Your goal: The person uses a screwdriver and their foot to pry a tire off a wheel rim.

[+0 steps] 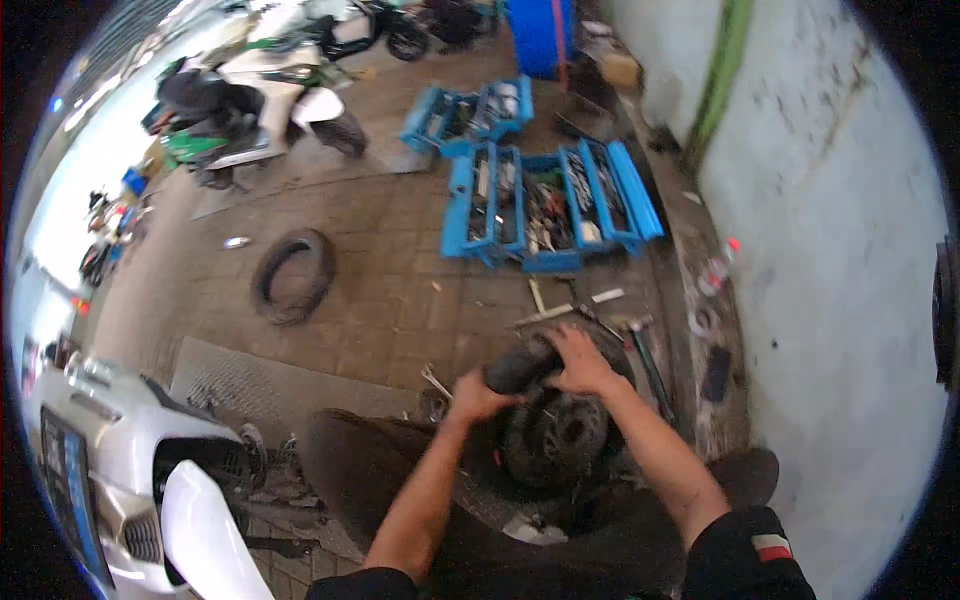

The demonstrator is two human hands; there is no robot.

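Between my legs a small black tyre [522, 368] sits on or against a dark wheel rim [545, 445]; how far it is fitted I cannot tell. My left hand [483, 395] grips the tyre's left side, with the fingers partly hidden under it. Over its right upper edge my right hand [578, 360] is curled, thumb toward me. A spanner [436, 380] lies on the floor just beyond my left hand. Past my right hand, a dark bar with a green handle [650, 370] rests on the floor.
Two open blue toolboxes [550, 210] full of tools stand ahead. A loose tyre [293, 277] lies on the brick floor to the left. A white scooter [130, 470] is close at my left. Along the right wall [830, 300] stands a clear bottle [715, 275].
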